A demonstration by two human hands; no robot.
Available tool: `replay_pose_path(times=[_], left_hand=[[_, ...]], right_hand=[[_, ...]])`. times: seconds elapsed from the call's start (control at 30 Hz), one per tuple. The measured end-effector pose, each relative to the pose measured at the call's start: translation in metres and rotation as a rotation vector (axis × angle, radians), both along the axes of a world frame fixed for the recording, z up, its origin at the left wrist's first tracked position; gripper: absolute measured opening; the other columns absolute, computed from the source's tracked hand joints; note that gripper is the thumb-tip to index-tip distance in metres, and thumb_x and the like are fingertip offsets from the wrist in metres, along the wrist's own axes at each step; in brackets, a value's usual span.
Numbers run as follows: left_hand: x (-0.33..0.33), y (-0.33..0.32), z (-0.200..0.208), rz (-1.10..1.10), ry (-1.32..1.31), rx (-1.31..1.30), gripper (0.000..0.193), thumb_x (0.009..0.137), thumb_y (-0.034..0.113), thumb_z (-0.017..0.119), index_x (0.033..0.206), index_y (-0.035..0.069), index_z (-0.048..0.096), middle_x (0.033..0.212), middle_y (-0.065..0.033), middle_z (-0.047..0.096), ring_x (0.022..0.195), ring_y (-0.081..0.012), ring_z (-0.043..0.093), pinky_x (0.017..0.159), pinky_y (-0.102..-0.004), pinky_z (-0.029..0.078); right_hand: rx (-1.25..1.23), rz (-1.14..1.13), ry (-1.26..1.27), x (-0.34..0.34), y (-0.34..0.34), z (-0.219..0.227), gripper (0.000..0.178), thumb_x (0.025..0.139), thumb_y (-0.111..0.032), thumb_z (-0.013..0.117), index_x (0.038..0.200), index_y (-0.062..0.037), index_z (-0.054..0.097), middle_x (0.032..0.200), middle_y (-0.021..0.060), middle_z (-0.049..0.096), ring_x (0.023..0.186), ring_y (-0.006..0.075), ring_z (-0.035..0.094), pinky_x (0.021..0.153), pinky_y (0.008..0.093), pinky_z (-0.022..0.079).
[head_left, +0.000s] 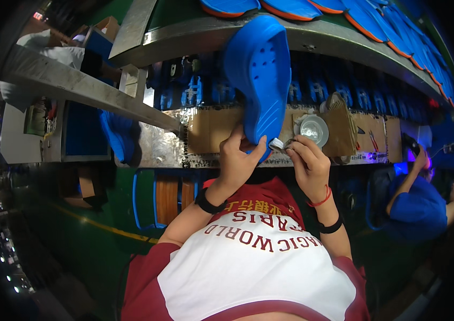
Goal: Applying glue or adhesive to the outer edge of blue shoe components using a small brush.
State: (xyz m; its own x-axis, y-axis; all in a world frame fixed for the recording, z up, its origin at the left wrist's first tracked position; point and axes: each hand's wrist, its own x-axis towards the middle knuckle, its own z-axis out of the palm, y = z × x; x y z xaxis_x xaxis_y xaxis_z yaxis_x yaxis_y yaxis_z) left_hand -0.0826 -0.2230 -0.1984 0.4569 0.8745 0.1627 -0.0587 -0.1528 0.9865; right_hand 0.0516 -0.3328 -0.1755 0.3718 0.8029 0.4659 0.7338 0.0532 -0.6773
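blue all over, the clog-like shoe (263,80) is held up above the near side of the workbench (155,140), wide toe end raised, narrow end down. that narrow end is clasped by the left hand (242,155), the thumb laid across the facing side, the fingers partly curled round. right beside its edge, a small pale piece (276,144) is pinched by the right hand (310,160), fingertips drawn almost together; whether piece and shoe touch cannot be told. for good work here, the shoe is best held firm and the piece handled with light fingertip pressure. beyond the right hand, a white bowl (314,130) is seen near cardboard (211,131); farther out, blue-and-orange soles (291,9) are lined along a metal-edged shelf (184,38).
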Motion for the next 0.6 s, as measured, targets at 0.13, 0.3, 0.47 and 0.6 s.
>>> replay_pose_path(times=[0.13,0.3,0.47,0.6], left_hand=[[0.003,0.002,-0.002,0.023,0.006,0.017,0.029,0.079,0.005,0.068,0.103,-0.005,0.056,0.082,-0.0146,0.067,0.076,-0.0203,0.069,0.07,-0.0296,0.054],[0.001,0.018,0.01,-0.095,-0.08,-0.132,0.059,0.078,-0.001,0.067,0.123,-0.001,0.028,0.095,-0.0173,0.064,0.08,-0.019,0.067,0.072,-0.0279,0.054],[0.015,0.083,0.09,-0.23,-0.226,-0.223,0.052,0.084,0.007,0.064,0.12,-0.003,0.027,0.1,-0.0184,0.06,0.079,-0.0224,0.066,0.054,-0.0305,0.059],[0.057,0.182,0.138,-0.331,-0.35,-0.205,0.031,0.091,0.02,0.057,0.104,-0.008,0.055,0.094,-0.0203,0.065,0.082,-0.0252,0.068,0.067,-0.0258,0.058]], right_hand=[[-0.029,0.002,0.159,0.001,0.0,0.001,0.009,0.078,0.005,0.063,0.087,0.0026,0.063,0.093,0.0169,0.063,0.07,0.0256,0.064,0.059,0.0277,0.048],[0.116,-0.107,0.378,0.012,-0.01,-0.018,0.011,0.083,0.002,0.062,0.092,0.0057,0.063,0.093,0.0117,0.065,0.076,0.0151,0.061,0.065,0.0231,0.046],[0.15,-0.245,0.607,0.027,-0.031,-0.027,0.013,0.087,-0.002,0.061,0.097,0.0044,0.065,0.081,-0.0012,0.058,0.053,0.001,0.037,0.045,0.0171,0.024],[0.089,-0.211,0.676,0.023,-0.038,-0.025,0.013,0.084,0.0,0.063,0.095,0.0077,0.064,0.097,0.0099,0.065,0.081,0.0104,0.058,0.071,0.0217,0.047]])
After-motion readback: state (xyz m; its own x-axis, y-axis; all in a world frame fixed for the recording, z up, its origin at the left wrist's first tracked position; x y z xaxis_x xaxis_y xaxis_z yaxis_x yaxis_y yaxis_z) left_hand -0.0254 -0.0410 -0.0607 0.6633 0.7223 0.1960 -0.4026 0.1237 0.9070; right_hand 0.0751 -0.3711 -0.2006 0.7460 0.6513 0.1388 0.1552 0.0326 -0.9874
